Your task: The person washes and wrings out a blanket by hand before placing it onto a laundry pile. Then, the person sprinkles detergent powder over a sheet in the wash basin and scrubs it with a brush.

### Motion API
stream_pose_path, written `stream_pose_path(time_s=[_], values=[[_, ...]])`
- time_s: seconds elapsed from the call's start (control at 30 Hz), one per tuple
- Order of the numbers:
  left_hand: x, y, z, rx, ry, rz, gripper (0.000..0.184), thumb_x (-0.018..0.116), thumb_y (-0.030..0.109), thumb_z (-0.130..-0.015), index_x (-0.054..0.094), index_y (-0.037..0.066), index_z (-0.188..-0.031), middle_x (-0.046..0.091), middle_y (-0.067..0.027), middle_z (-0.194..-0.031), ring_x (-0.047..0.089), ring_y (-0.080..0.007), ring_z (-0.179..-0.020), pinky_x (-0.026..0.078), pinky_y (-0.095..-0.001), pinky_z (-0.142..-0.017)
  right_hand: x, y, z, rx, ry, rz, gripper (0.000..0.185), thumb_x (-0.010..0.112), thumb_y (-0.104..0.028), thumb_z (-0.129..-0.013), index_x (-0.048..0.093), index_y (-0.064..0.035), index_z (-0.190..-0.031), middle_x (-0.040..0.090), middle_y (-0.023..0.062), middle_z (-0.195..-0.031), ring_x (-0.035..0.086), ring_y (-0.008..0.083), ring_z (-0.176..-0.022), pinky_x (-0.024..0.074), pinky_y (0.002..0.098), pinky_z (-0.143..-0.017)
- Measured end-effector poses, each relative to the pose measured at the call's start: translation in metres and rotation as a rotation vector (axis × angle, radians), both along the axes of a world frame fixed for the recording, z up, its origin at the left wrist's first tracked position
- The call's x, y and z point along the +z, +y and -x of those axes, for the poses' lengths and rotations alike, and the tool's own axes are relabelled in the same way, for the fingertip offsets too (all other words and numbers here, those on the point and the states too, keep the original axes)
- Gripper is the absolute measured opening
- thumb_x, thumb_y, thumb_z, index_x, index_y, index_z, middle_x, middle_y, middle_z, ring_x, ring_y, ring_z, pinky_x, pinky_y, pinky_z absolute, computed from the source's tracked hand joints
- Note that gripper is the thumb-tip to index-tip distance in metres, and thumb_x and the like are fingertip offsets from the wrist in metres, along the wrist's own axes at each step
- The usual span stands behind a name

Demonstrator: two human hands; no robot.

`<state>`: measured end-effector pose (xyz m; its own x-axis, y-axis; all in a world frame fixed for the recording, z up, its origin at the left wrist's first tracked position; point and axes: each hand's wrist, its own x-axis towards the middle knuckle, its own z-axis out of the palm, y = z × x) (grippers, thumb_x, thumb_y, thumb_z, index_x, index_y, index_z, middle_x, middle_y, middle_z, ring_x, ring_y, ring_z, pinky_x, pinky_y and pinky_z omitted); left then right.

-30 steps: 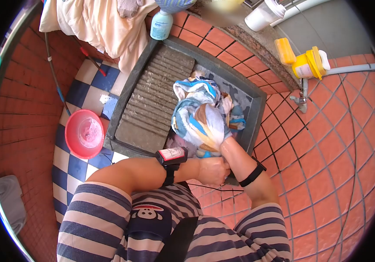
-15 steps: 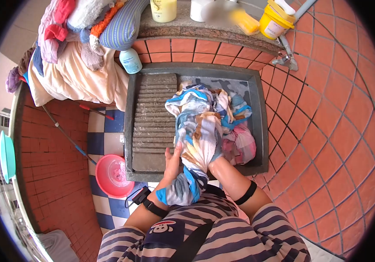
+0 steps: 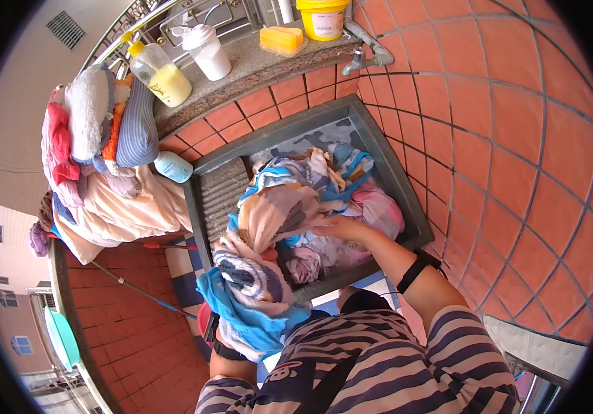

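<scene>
A large patterned cloth (image 3: 276,210) in blue, white, beige and brown lies bunched in the dark stone wash sink (image 3: 415,219). Its near end twists into a bundle that drapes over my left forearm. Folds gather tightly at my left hand (image 3: 269,254), which shows only a little and looks closed round the cloth; most of its fingers are covered. My right hand (image 3: 341,228) is inside the sink, its fingers closed on the cloth's right edge. Beneath and beside it lies pink and white checked fabric (image 3: 378,210). The ribbed washboard (image 3: 219,188) is partly covered.
A blue bottle (image 3: 173,167) stands by the sink's left corner. On the ledge are a pump bottle (image 3: 170,84), a white cup (image 3: 212,61), yellow sponges (image 3: 281,39) and a yellow bucket (image 3: 323,21). Heaped laundry (image 3: 120,196) sits left; a tap (image 3: 355,63) juts from the wall.
More of the cloth is gathered toward me and over my left forearm, which hides my left hand. My right hand has moved forward in the sink. The view has turned.
</scene>
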<state>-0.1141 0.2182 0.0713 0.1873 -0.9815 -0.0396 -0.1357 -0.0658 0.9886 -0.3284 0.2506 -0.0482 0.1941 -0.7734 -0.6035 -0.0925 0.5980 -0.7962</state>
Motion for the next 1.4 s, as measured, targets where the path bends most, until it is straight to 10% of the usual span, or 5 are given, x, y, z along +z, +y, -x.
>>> stream_pose_path(time_s=[0.03, 0.4, 0.67, 1.0, 1.4], values=[[0.014, 0.01, -0.016, -0.198, -0.541, 0.244, 0.045, 0.045, 0.02, -0.094, 0.034, 0.0, -0.133, 0.058, -0.0152, -0.1, 0.061, -0.0159, -0.075, 0.049, -0.0246, -0.061, -0.03, 0.01, 0.006, -0.006, -0.011, 0.006, 0.09, 0.072, -0.051, -0.073, 0.036, -0.0062, -0.141, 0.046, 0.0184, -0.136, 0.042, 0.0338, -0.126, 0.0319, 0.0407, -0.105], [0.184, 0.058, -0.051, -0.322, 0.38, 0.226, 0.048, 0.044, 0.019, -0.091, 0.036, -0.003, -0.133, 0.058, -0.0171, -0.109, 0.062, -0.0176, -0.086, 0.051, -0.026, -0.074, -0.039, -0.013, -0.065, -0.106, 0.862, 0.787, 0.135, 0.087, -0.036, -0.05, -0.001, -0.003, -0.146, 0.006, 0.0343, -0.146, 0.017, 0.05, -0.135, 0.0218, 0.048, -0.11], [0.172, 0.068, -0.113, -0.304, 0.649, 0.055, 0.05, 0.045, 0.02, -0.09, 0.035, -0.003, -0.133, 0.057, -0.0175, -0.112, 0.061, -0.0187, -0.089, 0.05, -0.0271, -0.077, -0.043, -0.082, -0.086, -0.549, 0.631, 0.861, 0.025, 0.071, -0.016, -0.07, 0.062, -0.0043, -0.09, 0.063, 0.0187, -0.076, 0.063, 0.0351, -0.069, 0.0472, 0.0405, -0.06], [0.137, 0.061, -0.184, -0.28, 0.841, -0.113, 0.052, 0.046, 0.021, -0.089, 0.035, -0.003, -0.134, 0.056, -0.0181, -0.114, 0.06, -0.0202, -0.093, 0.049, -0.0284, -0.08, 0.182, -0.186, -0.049, -0.85, 0.475, 1.22, 0.015, 0.071, -0.009, -0.068, 0.063, -0.0001, -0.078, 0.066, 0.0169, -0.074, 0.066, 0.0278, -0.07, 0.0482, 0.0339, -0.063], [0.084, 0.057, -0.222, -0.189, 0.974, -0.339, 0.055, 0.048, 0.023, -0.089, 0.034, -0.003, -0.135, 0.055, -0.0188, -0.118, 0.059, -0.0219, -0.098, 0.048, -0.0301, -0.084, 0.058, -0.163, 0.006, 0.148, 0.987, 0.143, 0.071, 0.073, -0.06, -0.067, 0.067, 0.0073, -0.09, 0.06, 0.0279, -0.104, 0.062, 0.0363, -0.089, 0.0518, 0.0367, -0.078]])
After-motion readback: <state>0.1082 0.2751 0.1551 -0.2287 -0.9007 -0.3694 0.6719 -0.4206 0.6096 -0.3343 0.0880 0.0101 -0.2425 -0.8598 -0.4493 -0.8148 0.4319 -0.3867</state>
